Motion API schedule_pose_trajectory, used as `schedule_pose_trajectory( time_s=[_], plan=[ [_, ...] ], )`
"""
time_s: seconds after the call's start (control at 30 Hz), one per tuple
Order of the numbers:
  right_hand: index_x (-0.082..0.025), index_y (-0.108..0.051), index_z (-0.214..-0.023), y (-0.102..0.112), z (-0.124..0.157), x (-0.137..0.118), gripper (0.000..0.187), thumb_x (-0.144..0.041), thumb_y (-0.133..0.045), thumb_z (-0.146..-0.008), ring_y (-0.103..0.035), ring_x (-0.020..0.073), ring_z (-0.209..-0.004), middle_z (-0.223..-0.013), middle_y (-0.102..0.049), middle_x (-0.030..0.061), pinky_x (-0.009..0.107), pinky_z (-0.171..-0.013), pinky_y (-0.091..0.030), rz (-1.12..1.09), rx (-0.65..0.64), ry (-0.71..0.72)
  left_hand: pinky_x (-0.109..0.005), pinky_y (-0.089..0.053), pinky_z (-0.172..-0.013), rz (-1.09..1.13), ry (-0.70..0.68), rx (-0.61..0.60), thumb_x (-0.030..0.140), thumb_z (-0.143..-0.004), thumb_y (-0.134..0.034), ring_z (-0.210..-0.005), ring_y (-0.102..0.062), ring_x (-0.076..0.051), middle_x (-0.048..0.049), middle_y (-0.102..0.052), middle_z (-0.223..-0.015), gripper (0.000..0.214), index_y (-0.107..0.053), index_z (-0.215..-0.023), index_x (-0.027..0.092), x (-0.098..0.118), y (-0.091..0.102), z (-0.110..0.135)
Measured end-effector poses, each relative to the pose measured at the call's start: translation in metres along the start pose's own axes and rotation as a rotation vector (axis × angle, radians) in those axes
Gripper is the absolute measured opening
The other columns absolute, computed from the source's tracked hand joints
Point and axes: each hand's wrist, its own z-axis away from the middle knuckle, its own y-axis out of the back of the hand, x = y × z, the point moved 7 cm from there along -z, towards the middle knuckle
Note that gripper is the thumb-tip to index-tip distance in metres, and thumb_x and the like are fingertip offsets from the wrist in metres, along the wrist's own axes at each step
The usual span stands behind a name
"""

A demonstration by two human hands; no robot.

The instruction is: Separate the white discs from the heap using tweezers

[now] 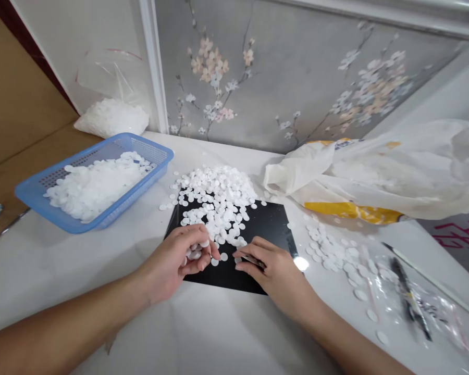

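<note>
A heap of small white round discs (219,200) lies across a black mat (266,224) on the white table. My left hand (180,260) rests at the mat's near left edge, fingers curled round several of the discs. My right hand (271,265) sits beside it on the mat, fingers pinched on a thin dark metal tool (254,260), probably tweezers, whose tip points left toward a single disc (223,257).
A blue plastic basket (35,192) of white discs stands at the left, a filled clear bag (111,117) behind it. A crumpled white and yellow bag (375,177) lies at the right. More loose discs (332,252), clear packets and a black pen (410,299) lie near the right edge.
</note>
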Motion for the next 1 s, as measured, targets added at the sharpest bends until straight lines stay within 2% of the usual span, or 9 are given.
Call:
schedule_pose_trajectory(
  time_s=[0.17, 0.3, 0.4, 0.5, 0.6, 0.7, 0.8, 0.9, 1.0],
  plan=[
    [-0.02, -0.057, -0.07, 0.003, -0.003, -0.002, 0.013, -0.018, -0.06, -0.083, -0.05, 0.011, -0.059, -0.072, -0.057, -0.0021, 0.023, -0.055, -0.039, -0.089, 0.019, -0.063, -0.019, -0.016, -0.04, -0.052, -0.007, -0.074, 0.018, -0.073, -0.045, -0.045, -0.043, -0.006, -0.006, -0.065, -0.067, 0.014, -0.052, -0.062, 0.014, -0.004, -0.005, 0.0],
    [-0.02, -0.061, -0.073, 0.002, -0.003, -0.012, 0.012, -0.027, -0.063, -0.082, -0.047, 0.0104, -0.053, -0.059, -0.056, -0.0045, 0.022, -0.05, -0.037, -0.264, 0.043, -0.127, -0.019, -0.024, -0.044, -0.17, 0.09, -0.102, 0.043, -0.087, -0.043, -0.042, -0.038, -0.005, -0.0043, -0.064, -0.062, 0.034, -0.057, -0.073, 0.015, -0.019, -0.013, 0.001],
    [-0.021, -0.068, -0.081, 0.004, -0.004, -0.023, 0.01, -0.025, -0.059, -0.085, -0.054, 0.0117, -0.059, -0.067, -0.062, -0.0021, 0.023, -0.056, -0.042, -0.319, 0.102, -0.031, -0.02, -0.026, -0.046, -0.147, 0.128, -0.143, 0.052, -0.086, -0.046, -0.043, -0.038, -0.006, -0.0023, -0.062, -0.059, 0.039, -0.056, -0.076, 0.016, -0.026, -0.02, 0.003],
    [-0.02, -0.069, -0.085, 0.008, -0.005, -0.024, 0.014, -0.024, -0.056, -0.086, -0.058, 0.0136, -0.066, -0.078, -0.063, 0.0018, 0.024, -0.061, -0.046, -0.217, 0.201, 0.04, -0.02, -0.023, -0.045, -0.102, 0.104, -0.068, 0.049, -0.086, -0.047, -0.043, -0.036, -0.005, -0.0004, -0.058, -0.056, 0.04, -0.049, -0.064, 0.016, -0.022, -0.013, 0.002],
    [-0.02, -0.069, -0.084, -0.003, -0.008, -0.02, 0.012, -0.023, -0.058, -0.086, -0.057, 0.0136, -0.061, -0.077, -0.059, 0.0021, 0.024, -0.056, -0.046, -0.035, 0.123, 0.085, -0.021, -0.018, -0.044, -0.088, -0.004, 0.005, 0.048, -0.086, -0.047, -0.042, -0.031, -0.006, 0.0047, -0.042, -0.044, 0.046, -0.035, -0.054, 0.018, -0.009, -0.002, -0.002],
    [-0.021, -0.066, -0.085, -0.014, -0.009, -0.018, 0.009, -0.019, -0.057, -0.085, -0.056, 0.0128, -0.059, -0.081, -0.058, 0.0018, 0.025, -0.055, -0.045, 0.103, 0.054, 0.117, -0.021, -0.02, -0.045, -0.171, -0.096, 0.001, 0.045, -0.088, -0.047, -0.043, -0.03, -0.007, 0.0081, -0.033, -0.039, 0.036, -0.048, -0.064, 0.018, 0.0, 0.002, -0.004],
    [-0.02, -0.062, -0.077, -0.01, -0.008, -0.018, 0.008, -0.016, -0.059, -0.083, -0.053, 0.0118, -0.057, -0.078, -0.056, 0.0002, 0.024, -0.053, -0.043, 0.076, 0.096, 0.125, -0.02, -0.023, -0.046, -0.284, -0.094, -0.043, 0.042, -0.088, -0.05, -0.045, -0.036, -0.007, 0.0061, -0.048, -0.047, 0.025, -0.057, -0.086, 0.018, -0.002, -0.001, -0.005],
    [-0.02, -0.062, -0.077, 0.002, -0.002, -0.024, 0.012, -0.009, -0.058, -0.081, -0.052, 0.0109, -0.057, -0.073, -0.057, -0.0012, 0.021, -0.051, -0.041, -0.02, 0.186, 0.183, -0.021, -0.025, -0.047, -0.298, -0.045, -0.132, 0.046, -0.086, -0.053, -0.048, -0.039, -0.007, 0.0001, -0.062, -0.063, 0.03, -0.059, -0.087, 0.016, -0.01, -0.008, -0.003],
    [-0.02, -0.063, -0.075, 0.012, 0.009, -0.036, 0.026, 0.001, -0.049, -0.078, -0.054, 0.0107, -0.061, -0.075, -0.06, -0.0001, 0.021, -0.053, -0.041, -0.038, 0.277, 0.331, -0.022, -0.023, -0.047, -0.225, -0.001, -0.218, 0.047, -0.08, -0.062, -0.05, -0.037, -0.006, -0.0039, -0.065, -0.073, 0.035, -0.063, -0.084, 0.013, -0.018, -0.018, 0.002]
  ],
)
